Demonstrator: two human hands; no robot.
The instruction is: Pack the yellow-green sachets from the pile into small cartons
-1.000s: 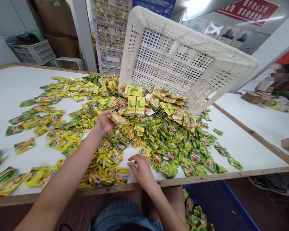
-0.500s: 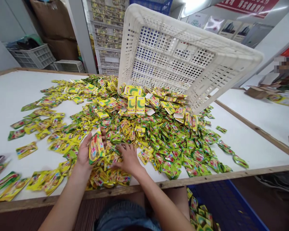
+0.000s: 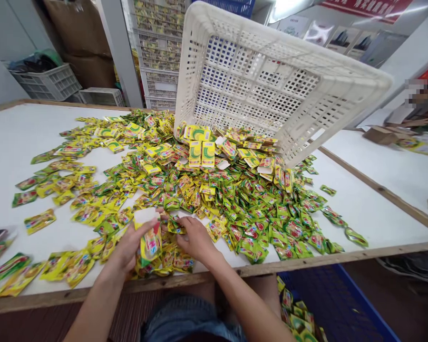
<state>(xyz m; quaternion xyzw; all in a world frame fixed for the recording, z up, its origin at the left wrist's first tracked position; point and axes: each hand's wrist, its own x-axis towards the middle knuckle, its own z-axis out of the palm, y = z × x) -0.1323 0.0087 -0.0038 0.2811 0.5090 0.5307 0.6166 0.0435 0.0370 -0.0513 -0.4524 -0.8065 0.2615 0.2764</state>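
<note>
My left hand is closed around a small yellow, green and red carton. The white flap at the carton's top stands up, on the side toward the packets. To its right, my right hand pinches a small green-and-yellow packet between thumb and fingers, close to the carton. Beneath and beyond both hands lies a loose heap of green packets and yellow packets. More cartons rest on the heap at the mouth of the tipped white basket.
A large white plastic basket stands tilted on the white table. Wooden strips edge and divide the tabletop. Below the front edge is a blue crate with cartons. Stacked crates stand behind; a person is at far right.
My left hand has turned the carton, so its raised flap shows more, and brought it lower and rightward. My right hand has picked up a packet from the heap.
</note>
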